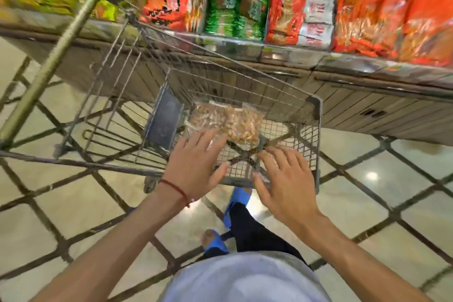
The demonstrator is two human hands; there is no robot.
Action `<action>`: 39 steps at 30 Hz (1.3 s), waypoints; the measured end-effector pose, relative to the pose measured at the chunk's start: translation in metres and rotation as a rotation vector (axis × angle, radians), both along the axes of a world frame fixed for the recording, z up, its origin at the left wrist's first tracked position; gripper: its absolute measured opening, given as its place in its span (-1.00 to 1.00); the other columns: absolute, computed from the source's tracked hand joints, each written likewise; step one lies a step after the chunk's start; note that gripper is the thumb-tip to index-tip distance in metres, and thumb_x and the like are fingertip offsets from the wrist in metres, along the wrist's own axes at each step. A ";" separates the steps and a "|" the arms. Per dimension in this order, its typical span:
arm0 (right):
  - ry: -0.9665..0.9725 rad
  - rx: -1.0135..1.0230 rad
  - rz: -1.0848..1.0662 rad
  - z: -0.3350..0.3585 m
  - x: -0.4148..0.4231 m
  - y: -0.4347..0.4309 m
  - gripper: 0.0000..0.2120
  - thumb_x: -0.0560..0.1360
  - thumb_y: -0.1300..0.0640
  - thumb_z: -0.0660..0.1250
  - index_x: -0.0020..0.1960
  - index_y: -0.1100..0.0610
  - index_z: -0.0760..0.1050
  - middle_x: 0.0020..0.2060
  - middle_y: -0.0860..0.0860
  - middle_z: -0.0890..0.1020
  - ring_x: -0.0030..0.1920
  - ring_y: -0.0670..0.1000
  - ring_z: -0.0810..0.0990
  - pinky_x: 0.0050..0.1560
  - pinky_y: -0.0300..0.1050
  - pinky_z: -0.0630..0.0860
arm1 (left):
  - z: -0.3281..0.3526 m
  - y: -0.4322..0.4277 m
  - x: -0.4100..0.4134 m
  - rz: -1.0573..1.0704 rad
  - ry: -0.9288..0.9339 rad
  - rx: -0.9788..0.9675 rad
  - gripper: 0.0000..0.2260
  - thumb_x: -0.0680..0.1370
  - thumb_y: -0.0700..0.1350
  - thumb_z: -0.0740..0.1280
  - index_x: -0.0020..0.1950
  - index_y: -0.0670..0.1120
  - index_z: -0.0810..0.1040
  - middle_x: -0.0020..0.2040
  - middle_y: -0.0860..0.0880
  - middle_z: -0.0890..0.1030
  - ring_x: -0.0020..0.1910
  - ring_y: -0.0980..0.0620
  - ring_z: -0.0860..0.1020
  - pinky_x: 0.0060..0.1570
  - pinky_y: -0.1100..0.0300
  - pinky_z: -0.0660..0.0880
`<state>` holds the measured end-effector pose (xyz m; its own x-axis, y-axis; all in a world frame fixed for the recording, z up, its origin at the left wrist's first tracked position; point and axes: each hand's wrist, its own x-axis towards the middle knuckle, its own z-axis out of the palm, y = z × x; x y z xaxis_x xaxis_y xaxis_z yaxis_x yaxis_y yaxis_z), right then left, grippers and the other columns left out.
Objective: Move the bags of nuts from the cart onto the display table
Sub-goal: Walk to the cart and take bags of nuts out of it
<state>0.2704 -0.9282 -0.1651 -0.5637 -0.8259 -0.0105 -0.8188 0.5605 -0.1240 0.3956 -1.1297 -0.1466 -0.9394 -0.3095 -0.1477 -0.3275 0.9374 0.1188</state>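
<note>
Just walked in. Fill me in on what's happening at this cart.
A person is reaching both bare hands into a grey wire shopping cart. Two clear plastic bags of brown nuts lie on its mesh floor. The left hand, open with fingers spread, is over the bags' near edge; the right hand, also open, is over bare mesh beside them. Neither grips anything yet. Beyond the cart, the display table already carries orange, green and silver packets.
</note>
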 end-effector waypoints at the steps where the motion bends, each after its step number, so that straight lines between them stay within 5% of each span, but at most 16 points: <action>1: -0.007 -0.001 -0.011 -0.005 -0.009 -0.005 -0.56 0.61 -0.14 0.22 0.32 0.10 0.59 0.28 0.07 0.64 0.37 0.17 0.54 0.45 0.19 0.42 | -0.003 -0.006 -0.010 -0.006 -0.001 -0.004 -0.47 0.60 0.22 0.19 0.50 -0.01 0.41 0.46 -0.09 0.47 0.40 -0.14 0.45 0.28 -0.09 0.47; 10: -0.078 0.149 -0.004 -0.071 -0.093 -0.044 -0.55 0.66 -0.13 0.16 0.36 0.12 0.56 0.29 0.13 0.63 0.41 0.20 0.52 0.48 0.22 0.38 | -0.066 -0.041 -0.099 -0.008 -0.141 -0.008 -0.46 0.64 0.22 0.07 0.56 -0.02 0.29 0.51 -0.10 0.40 0.45 -0.13 0.39 0.35 -0.12 0.42; 16: -0.110 0.283 0.008 -0.116 -0.133 -0.059 -0.54 0.66 -0.16 0.17 0.40 0.10 0.50 0.37 0.12 0.56 0.49 0.17 0.43 0.56 0.20 0.27 | -0.121 -0.066 -0.139 -0.064 -0.230 -0.028 -0.47 0.65 0.21 0.11 0.52 -0.06 0.35 0.48 -0.12 0.43 0.41 -0.15 0.39 0.22 -0.11 0.47; 28: -0.202 0.404 -0.179 -0.222 -0.165 -0.099 -0.46 0.61 -0.21 -0.01 0.31 0.08 0.53 0.29 0.09 0.59 0.42 0.16 0.47 0.52 0.13 0.20 | -0.247 -0.117 -0.185 -0.201 -0.337 -0.008 -0.47 0.65 0.22 0.10 0.50 -0.08 0.38 0.46 -0.16 0.46 0.44 -0.21 0.41 0.28 -0.18 0.43; 35: -0.628 0.217 -0.589 -0.301 -0.171 -0.133 -0.45 0.68 -0.20 0.22 0.51 0.13 0.35 0.39 0.10 0.49 0.42 0.15 0.41 0.32 0.10 0.45 | -0.302 -0.137 -0.184 -0.232 -0.277 0.009 -0.55 0.62 0.17 0.25 0.39 -0.09 0.44 0.37 -0.19 0.53 0.36 -0.24 0.47 0.19 -0.18 0.50; 39: -0.947 -0.036 -0.901 -0.327 -0.175 -0.154 -0.58 0.63 -0.16 0.38 0.36 0.05 0.46 0.25 0.08 0.57 0.28 0.09 0.54 0.29 -0.02 0.48 | -0.310 -0.145 -0.180 -0.225 -0.348 0.005 -0.48 0.64 0.23 0.11 0.51 -0.03 0.36 0.42 -0.12 0.48 0.39 -0.17 0.43 0.24 -0.13 0.45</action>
